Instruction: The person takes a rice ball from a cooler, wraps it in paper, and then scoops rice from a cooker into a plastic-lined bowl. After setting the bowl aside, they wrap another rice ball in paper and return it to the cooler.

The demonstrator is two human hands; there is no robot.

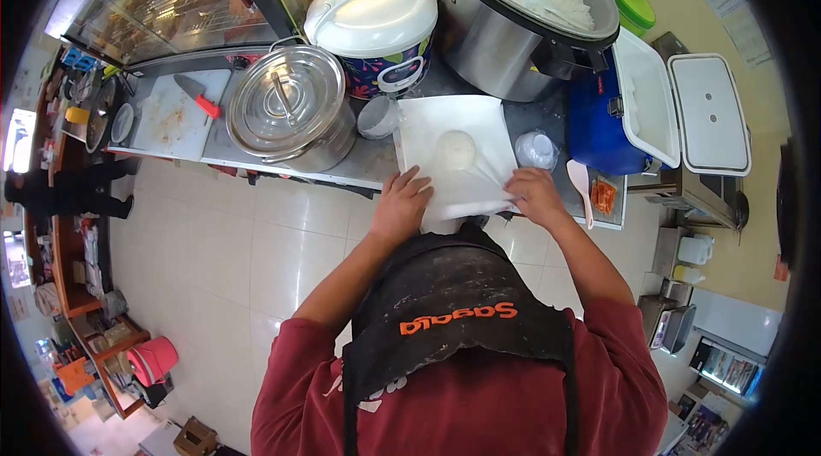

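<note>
A white sheet of wrapping paper (419, 124) lies on the counter in front of me, with a rounded mound of white rice (455, 151) near its middle. My left hand (402, 204) grips the near left edge of the paper with bent fingers. At the near right edge, my right hand (537, 195) has its fingers closed on the paper. A clear plastic cup (378, 118) stands beyond the paper's left side. White cups in clear plastic (536, 151) sit just right of the sheet. Farther right are a pale rice paddle (581, 186) and a small packet with orange-red contents (603, 196).
Behind the paper stands a large cooker of rice (496, 45), beside a white-lidded container (372, 20). A lidded steel pot (286, 105) and a cutting board (171, 127) with a red-handled knife (208, 105) are left. An open blue cooler (594, 127) is right. Another person (73, 191) stands far left.
</note>
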